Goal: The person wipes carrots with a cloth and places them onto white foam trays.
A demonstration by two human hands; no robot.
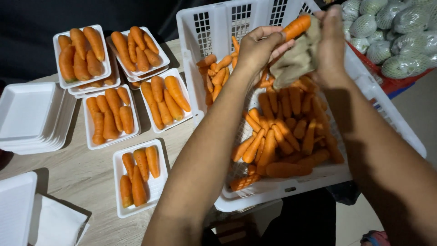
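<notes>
**crate_watcher:** So what's in each container here? Going tub by tub.

**tray_counter:** The big one is the white slatted crate (391, 114), with a loose heap of carrots (282, 136) across its floor and up the far corner. Over it the person's left hand (257, 48) has its fingers (273, 34) wrapped round one carrot (297, 26), held up above the pile. The right hand (331, 43) is clamped on a tan cloth (298, 59) that's bunched against that same carrot — fingers closed around the fabric.

**crate_watcher:** And the foam trays?

**tray_counter:** On the wooden surface (82, 177), left of the crate, sit filled white trays. The nearest tray (119, 182) holds five carrots side by side. Behind it are two more, the middle-left tray (89, 132) and the middle-right tray (189, 107), both packed in a row. At the back, two stacked sets of filled trays (105, 68) — carrots on top, more showing underneath.

**crate_watcher:** Any empties?

**tray_counter:** Yes, a stack of empty trays (27, 114) at the far left, plus another empty tray (16, 205) at the bottom corner beside a white sheet (57, 225). Top right, a red crate (396, 84) holds pale green produce in net sleeves (400, 27) — can't tell what kind.
</notes>
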